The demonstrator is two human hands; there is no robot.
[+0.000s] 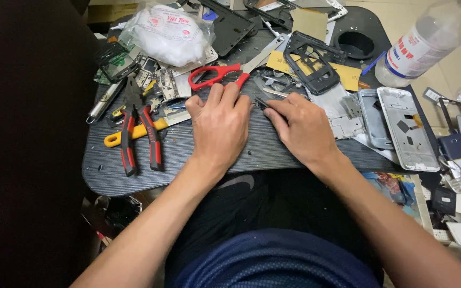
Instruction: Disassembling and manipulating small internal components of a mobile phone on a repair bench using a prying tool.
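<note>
hands (262, 125) pinching small dark part (261, 102), cluttered table (134, 178)

ridged matt tabletop (198, 160), glossy red plastic scissor handles (212, 76)

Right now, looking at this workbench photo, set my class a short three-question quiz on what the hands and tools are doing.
1. True or false: the left hand rests knuckles-up on the dark tray.
2. What does the right hand pinch? A) a small dark part B) a coin C) a pencil
3. Which tool lies just beyond the left hand's fingertips?

Key: 1 true; 2 A; 3 the red-handled scissors.
</note>
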